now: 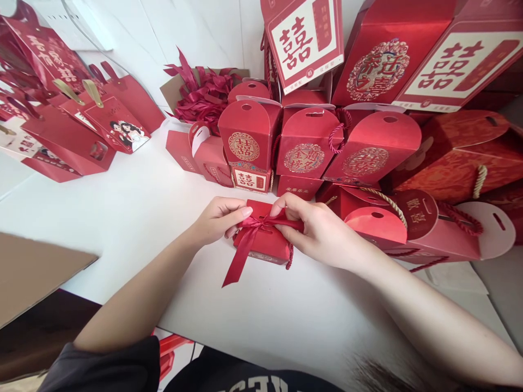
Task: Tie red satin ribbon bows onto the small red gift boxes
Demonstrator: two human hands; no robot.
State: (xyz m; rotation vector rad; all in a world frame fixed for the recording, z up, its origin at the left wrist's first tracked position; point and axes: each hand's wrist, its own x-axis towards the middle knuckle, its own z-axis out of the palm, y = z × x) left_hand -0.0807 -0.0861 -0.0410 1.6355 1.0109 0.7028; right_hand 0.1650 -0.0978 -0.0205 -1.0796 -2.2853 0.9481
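Observation:
In front of me on the white table stands a small red gift box [267,247] with a dark red cord at its right side. A dark red satin ribbon [241,258] is looped across its top, and one tail hangs down over the front. My left hand [223,220] pinches the ribbon between thumb and fingers at the box's left. On the right, my right hand [312,228] has its fingers closed on the ribbon beside the knot. Parts of the box and ribbon are hidden behind my fingers.
Red boxes [249,130] with gold emblems are stacked behind, more [376,220] lying to the right. A cardboard box [167,90] of loose ribbons [204,98] stands at the back. Red gift bags [118,125] are at left, near a cardboard flap [41,267].

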